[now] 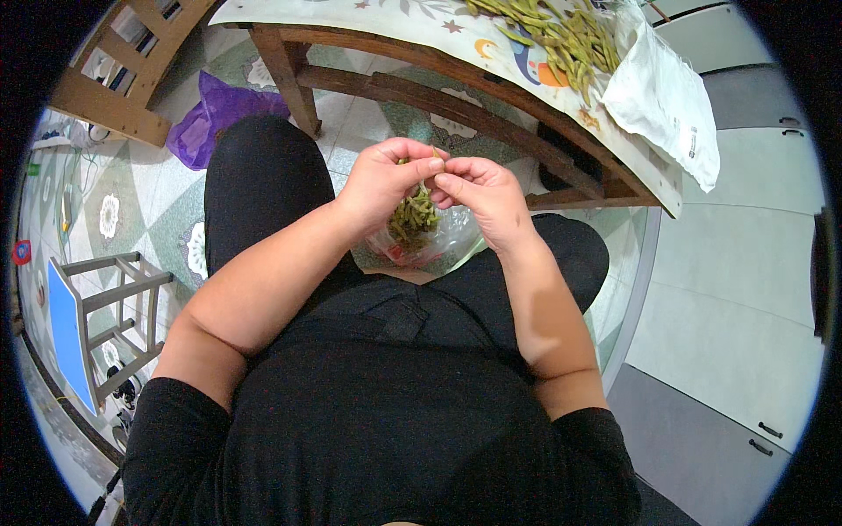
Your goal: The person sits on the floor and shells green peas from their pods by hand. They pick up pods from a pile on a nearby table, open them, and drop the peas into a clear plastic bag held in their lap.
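Observation:
My left hand (386,178) and my right hand (488,191) meet over the gap between my knees, thumbs and fingertips pinched together. Between them they grip a small green soybean pod (436,154), mostly hidden by the fingers. Below the hands a clear plastic bag (462,235) sits with its mouth apart. Inside it lies a heap of green pods (412,224), partly covered by my left hand. More soybean pods (574,44) are piled on the table ahead to the right, beside a white plastic bag (662,98).
The wooden table (377,37) with a printed white cover stands ahead. A purple plastic bag (195,131) lies on the tiled floor by my left knee. A stool with a blue seat (72,333) is at left; grey and white cabinets (728,263) line the right.

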